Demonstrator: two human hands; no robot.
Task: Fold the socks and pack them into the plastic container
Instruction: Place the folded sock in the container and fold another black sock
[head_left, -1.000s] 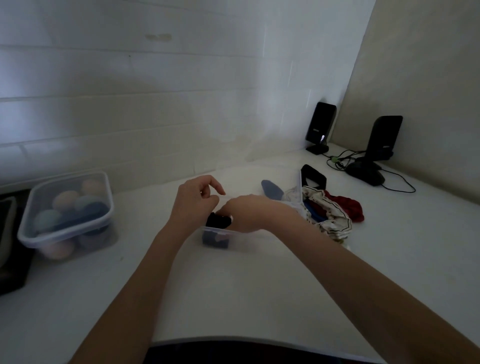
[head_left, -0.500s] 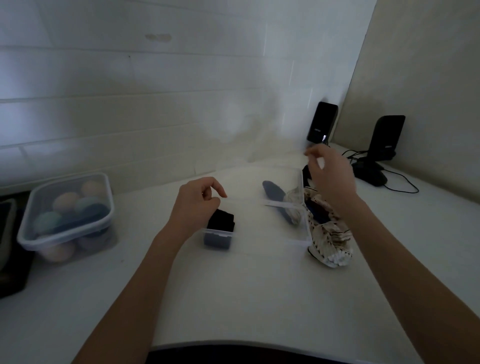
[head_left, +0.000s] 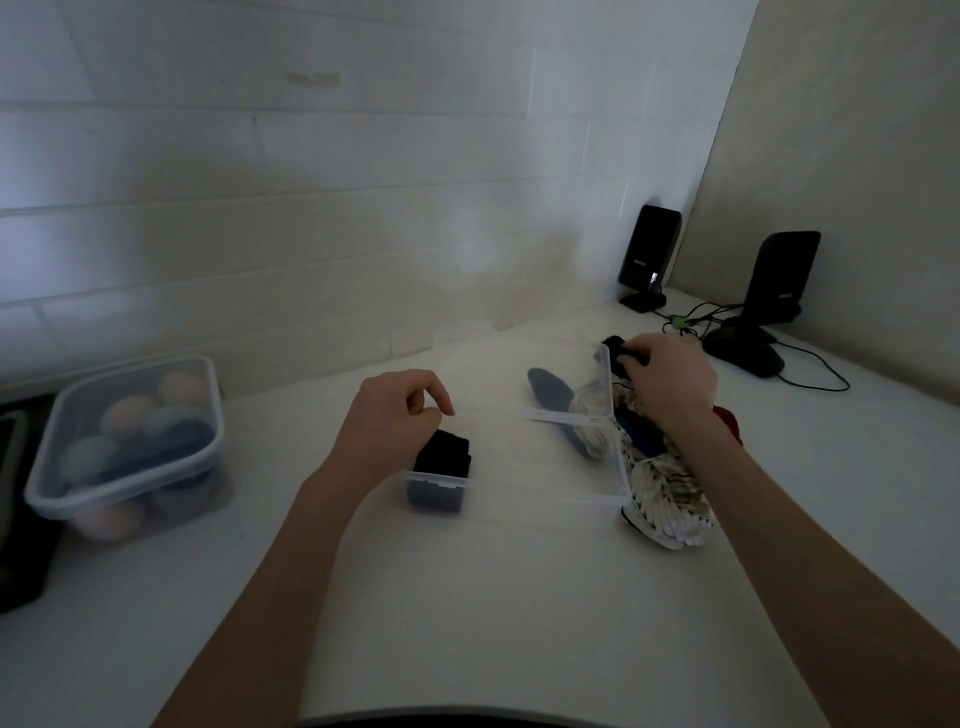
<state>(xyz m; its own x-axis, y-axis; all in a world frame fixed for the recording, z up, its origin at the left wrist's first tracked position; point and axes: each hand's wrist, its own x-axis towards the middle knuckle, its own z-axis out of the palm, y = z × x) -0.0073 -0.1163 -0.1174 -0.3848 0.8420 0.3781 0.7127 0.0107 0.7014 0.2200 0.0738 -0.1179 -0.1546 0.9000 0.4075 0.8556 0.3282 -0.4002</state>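
Socks pile (head_left: 660, 467) | right hand (head_left: 667, 376) grips black sock (head_left: 615, 349) | left hand (head_left: 395, 415) loosely curled (on container (head_left: 605, 410) rim)

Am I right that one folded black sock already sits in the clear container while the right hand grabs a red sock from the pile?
Not quite. In the head view the right hand grips a black sock, not red. The folded black sock does sit in the clear container.
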